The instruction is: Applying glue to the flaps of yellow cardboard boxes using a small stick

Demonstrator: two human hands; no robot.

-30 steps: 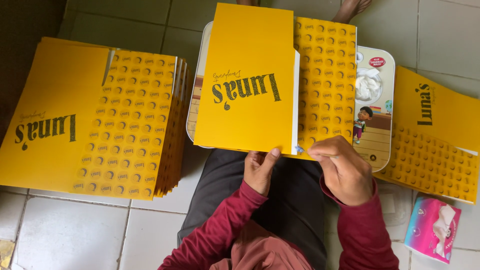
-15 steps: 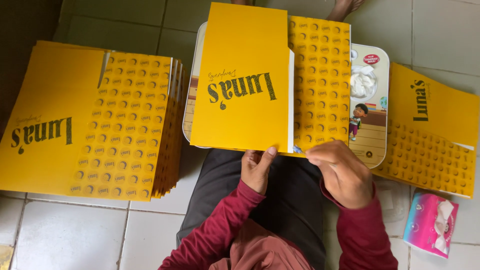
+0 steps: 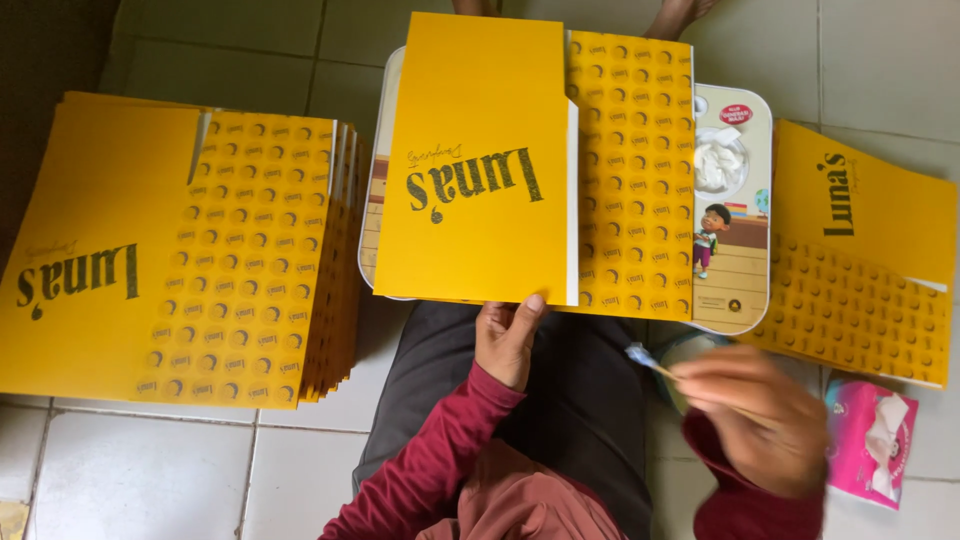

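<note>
A yellow folded cardboard sheet [image 3: 520, 160] with black lettering and a dotted panel lies on a small lap table [image 3: 735, 260] with a cartoon print. My left hand [image 3: 505, 340] pinches the sheet's near edge with the thumb on top. My right hand [image 3: 760, 415], blurred, holds a thin stick with a pale blue tip [image 3: 645, 358], away from the sheet and over a small round container [image 3: 690, 350] by my right knee.
A tall stack of the same yellow sheets [image 3: 180, 250] sits on the tiled floor at left. Another yellow sheet [image 3: 860, 250] lies at right, with a pink tissue pack [image 3: 870, 440] near it. A white crumpled tissue [image 3: 720, 160] rests on the lap table.
My right hand has pulled back from the sheet's lower edge, moving down and right with the stick toward the round container. The left hand has stayed on the sheet.
</note>
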